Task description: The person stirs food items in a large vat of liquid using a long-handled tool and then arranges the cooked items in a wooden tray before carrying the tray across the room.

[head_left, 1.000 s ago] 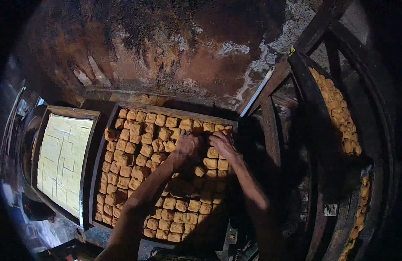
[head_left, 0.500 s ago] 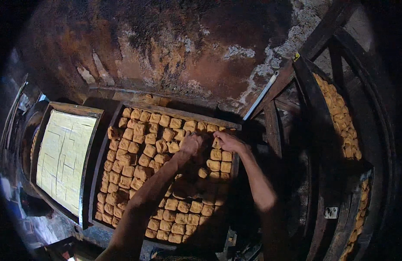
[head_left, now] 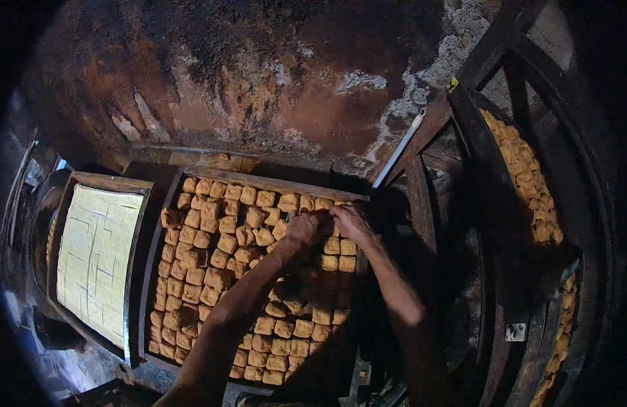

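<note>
A shallow wooden-framed tray (head_left: 272, 183) holds rows of golden-brown cubes (head_left: 191, 258) that look like fried or smoked tofu. Both hands are over its far right part, almost touching each other. My left hand (head_left: 303, 228) is closed, its fingers curled down among the cubes; what they grip is hidden in shadow. Beside it, my right hand (head_left: 350, 222) has its fingers pinched together near the far right rows, and I cannot make out anything between them. My forearms cover part of the tray's middle.
At the left stands a second frame (head_left: 110, 180) with a pale yellow sheet (head_left: 96, 251) marked by cut lines. A stained wall (head_left: 259, 95) rises behind. A white tube (head_left: 400, 149) leans at a dark beam. More brown cubes (head_left: 523, 169) lie in racks at the right.
My right hand has moved left, toward my left hand, and the gap between them has narrowed. The view has shifted slightly.
</note>
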Tool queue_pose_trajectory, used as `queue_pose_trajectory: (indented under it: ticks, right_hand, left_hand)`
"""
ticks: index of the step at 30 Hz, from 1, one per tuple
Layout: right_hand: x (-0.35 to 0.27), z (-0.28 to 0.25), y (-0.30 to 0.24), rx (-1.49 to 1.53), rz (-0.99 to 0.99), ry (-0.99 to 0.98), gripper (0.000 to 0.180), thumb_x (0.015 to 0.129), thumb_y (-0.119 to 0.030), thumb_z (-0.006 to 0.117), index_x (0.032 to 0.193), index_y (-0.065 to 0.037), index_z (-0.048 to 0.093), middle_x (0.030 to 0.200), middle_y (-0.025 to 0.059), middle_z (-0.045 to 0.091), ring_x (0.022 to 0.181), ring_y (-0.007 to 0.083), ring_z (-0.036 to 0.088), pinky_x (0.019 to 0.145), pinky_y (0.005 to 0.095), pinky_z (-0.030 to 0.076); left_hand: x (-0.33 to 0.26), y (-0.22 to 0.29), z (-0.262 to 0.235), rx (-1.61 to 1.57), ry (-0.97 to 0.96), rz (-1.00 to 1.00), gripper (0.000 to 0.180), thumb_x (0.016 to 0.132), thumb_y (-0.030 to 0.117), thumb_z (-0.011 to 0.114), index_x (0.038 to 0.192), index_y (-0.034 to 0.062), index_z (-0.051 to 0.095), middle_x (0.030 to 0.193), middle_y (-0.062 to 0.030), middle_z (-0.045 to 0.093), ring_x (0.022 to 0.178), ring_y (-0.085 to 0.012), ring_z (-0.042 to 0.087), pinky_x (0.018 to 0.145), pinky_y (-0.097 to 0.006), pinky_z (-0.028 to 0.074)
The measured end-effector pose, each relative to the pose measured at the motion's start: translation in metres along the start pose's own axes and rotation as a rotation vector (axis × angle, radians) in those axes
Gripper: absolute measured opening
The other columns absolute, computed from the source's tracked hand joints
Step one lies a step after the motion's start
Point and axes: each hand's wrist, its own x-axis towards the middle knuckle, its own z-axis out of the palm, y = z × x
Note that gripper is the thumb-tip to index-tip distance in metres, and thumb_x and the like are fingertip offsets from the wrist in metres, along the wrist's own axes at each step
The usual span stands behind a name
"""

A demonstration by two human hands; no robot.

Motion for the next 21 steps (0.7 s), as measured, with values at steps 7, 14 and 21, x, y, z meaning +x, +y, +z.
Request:
queue_pose_trajectory:
  ticks: [7, 14, 21]
  right_hand:
    - [-0.009, 0.022, 0.042, -0.138, -0.185, 0.174, 0.023, 0.078, -0.006, 0.051, 0.099, -0.002, 0.06, 0.102, 0.0161, 0.057, 0.098, 0.0307, 0.052, 0.091, 0.0381, 0.037]
    - [-0.036, -0.012, -0.008, -0.271, -0.138, 0.104, 0.031, 0.079, -0.001, 0.049, 0.107, -0.008, 0.059, 0.116, 0.0091, 0.054, 0.115, 0.0291, 0.041, 0.097, 0.0486, 0.029]
    - [-0.029, 0.051, -0.041, 0.186, -0.038, -0.033, 0.038, 0.077, -0.025, 0.064, 0.106, -0.005, 0.052, 0.1, 0.0131, 0.056, 0.1, 0.0289, 0.051, 0.081, 0.0413, 0.042]
  left_hand:
    - [0.021, 0.013, -0.073, 0.003, -0.258, 0.062, 0.029, 0.083, 0.033, 0.05, 0.088, 0.0056, 0.058, 0.093, -0.0068, 0.06, 0.085, -0.017, 0.057, 0.08, -0.035, 0.045]
    - [-0.036, -0.054, -0.108, 0.019, -0.033, -0.032, 0.021, 0.075, 0.023, 0.059, 0.084, 0.0047, 0.055, 0.074, -0.0075, 0.057, 0.073, -0.0217, 0.057, 0.073, -0.037, 0.046]
    - [-0.073, -0.095, -0.07, -0.354, 0.055, 0.28, 0.024, 0.078, 0.019, 0.059, 0.096, 0.0034, 0.056, 0.065, -0.0068, 0.055, 0.061, -0.0161, 0.054, 0.06, -0.029, 0.046]
